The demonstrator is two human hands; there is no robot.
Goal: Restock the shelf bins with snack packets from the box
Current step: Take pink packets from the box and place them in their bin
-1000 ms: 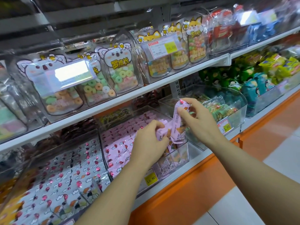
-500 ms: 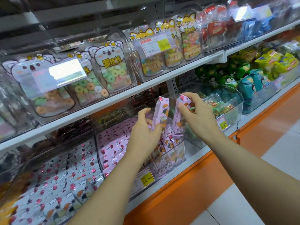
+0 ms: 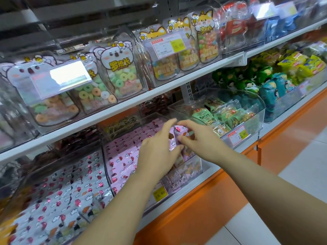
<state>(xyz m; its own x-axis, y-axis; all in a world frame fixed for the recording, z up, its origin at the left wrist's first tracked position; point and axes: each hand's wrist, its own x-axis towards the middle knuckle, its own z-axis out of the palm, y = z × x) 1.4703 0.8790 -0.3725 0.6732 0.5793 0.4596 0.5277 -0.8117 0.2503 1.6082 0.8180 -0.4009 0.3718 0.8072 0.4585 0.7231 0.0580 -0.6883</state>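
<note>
A clear shelf bin on the lower shelf holds rows of pink snack packets. My left hand and my right hand meet over the bin's front right corner. Both pinch upright pink packets between thumb and fingers, pressed close together at the top of the pile. The lower parts of these packets are hidden behind my left hand. The box is not in view.
A bin of white packets sits to the left, and a bin of green packets to the right. The upper shelf overhangs, carrying candy-ring bags in clear holders. An orange base and a tiled floor lie at lower right.
Both hands have dropped from holding two packets apart and raised to pushing them together, low into the pink bin's front corner.
</note>
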